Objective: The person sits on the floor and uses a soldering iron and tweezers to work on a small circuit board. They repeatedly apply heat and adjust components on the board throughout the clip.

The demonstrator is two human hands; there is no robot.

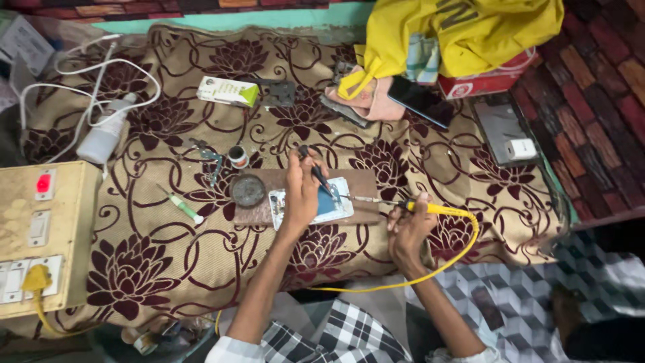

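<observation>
An opened phone lies back-up on a brown wooden board on a floral cloth. My left hand rests on the phone and holds a dark tweezer-like tool with its tip down on the phone. My right hand grips a yellow-handled soldering iron; its metal tip points left and reaches the phone's right edge. A yellow cord loops from the iron down toward my lap. A round dark tin sits on the board's left end.
A beige switch box with a yellow plug stands at the left. Also about are a white bottle, white cables, a small screwdriver, a green-white box, a black phone, a yellow bag and a tablet.
</observation>
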